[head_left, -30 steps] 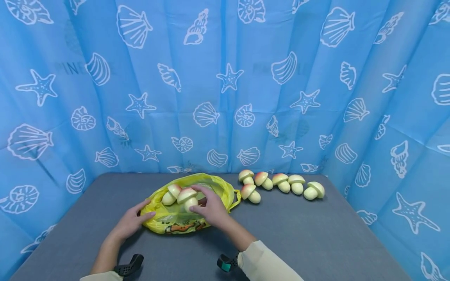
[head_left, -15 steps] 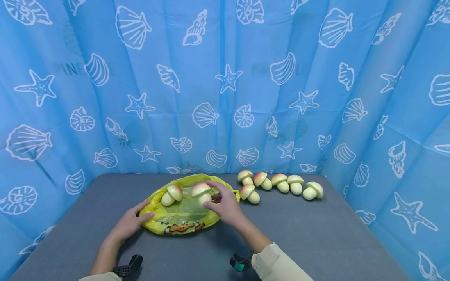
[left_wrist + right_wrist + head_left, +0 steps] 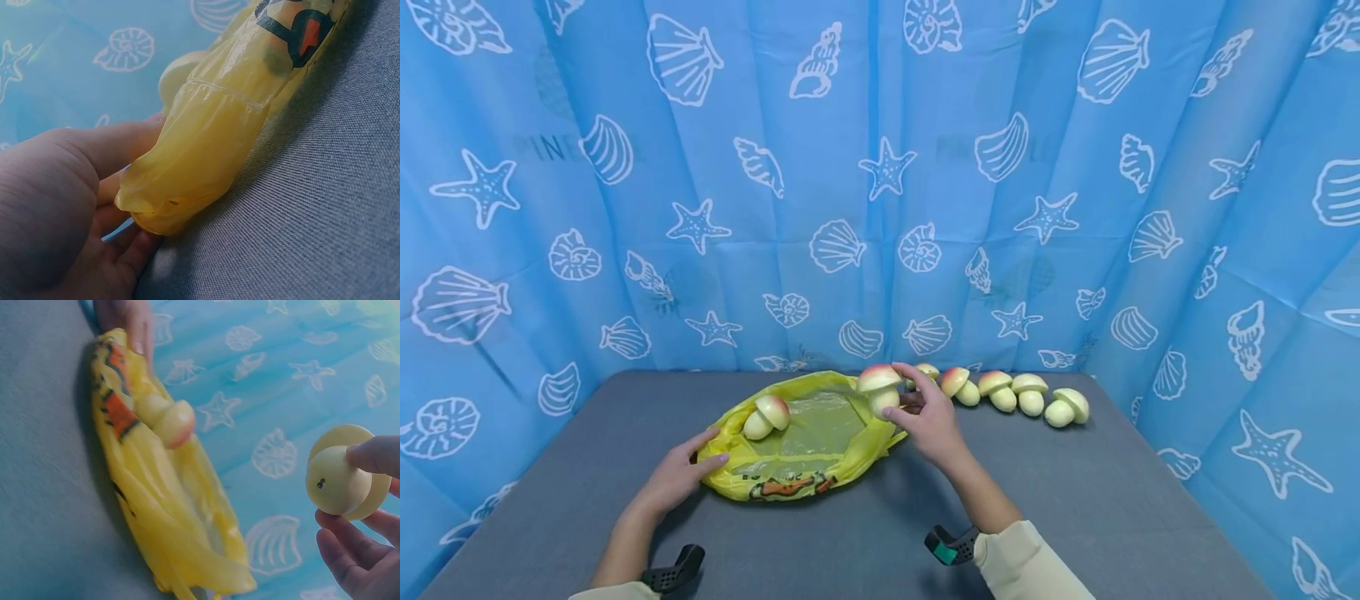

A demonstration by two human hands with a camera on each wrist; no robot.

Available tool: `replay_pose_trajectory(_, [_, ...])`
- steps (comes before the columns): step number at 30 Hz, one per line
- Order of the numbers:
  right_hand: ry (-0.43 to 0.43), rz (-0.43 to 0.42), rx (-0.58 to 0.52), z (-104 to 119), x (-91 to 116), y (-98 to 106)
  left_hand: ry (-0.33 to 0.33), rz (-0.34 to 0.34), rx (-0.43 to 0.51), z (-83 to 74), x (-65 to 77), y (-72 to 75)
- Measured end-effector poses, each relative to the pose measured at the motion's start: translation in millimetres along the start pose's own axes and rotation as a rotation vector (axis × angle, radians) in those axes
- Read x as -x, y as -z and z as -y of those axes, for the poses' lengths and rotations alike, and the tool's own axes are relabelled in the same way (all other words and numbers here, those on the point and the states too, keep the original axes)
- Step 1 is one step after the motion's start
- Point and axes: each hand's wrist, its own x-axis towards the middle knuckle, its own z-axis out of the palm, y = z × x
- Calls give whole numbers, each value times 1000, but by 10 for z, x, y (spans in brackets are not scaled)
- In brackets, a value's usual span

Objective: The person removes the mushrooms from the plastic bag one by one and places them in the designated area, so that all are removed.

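Note:
A yellow plastic bag (image 3: 835, 467) with a printed picture lies on the table, its mouth spread wide. One toy mushroom (image 3: 766, 417) with a reddish-tinged cap rests inside at the left. At the bag's left end my left hand (image 3: 673, 477) grips the rim between thumb and fingers; the left wrist view shows the bag's edge (image 3: 194, 162) between them. My right hand (image 3: 931, 421) holds a second toy mushroom (image 3: 880, 389) over the bag's right end, cap up. In the right wrist view, thumb and fingers pinch this mushroom (image 3: 337, 481), its stem end facing the camera.
Several more toy mushrooms (image 3: 1000, 390) lie in a row along the table's back right; my right hand partly covers the leftmost. The grey table (image 3: 1120, 500) runs back to a blue curtain (image 3: 880, 208) with white shell prints.
My right hand has lifted the mushroom from inside the bag and carried it right and up, beyond the bag's right rim. My left hand stays on the bag.

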Motion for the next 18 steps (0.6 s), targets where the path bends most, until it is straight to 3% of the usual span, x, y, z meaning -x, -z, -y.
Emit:
replay_pose_trajectory(11, [0,-128,-15,-170,12,327,-4,6,-3,10,-7,3])
replay_pose_trajectory(18, [-32,-156,2,-217,-3,496,11,11,-4,-6,-8,8])
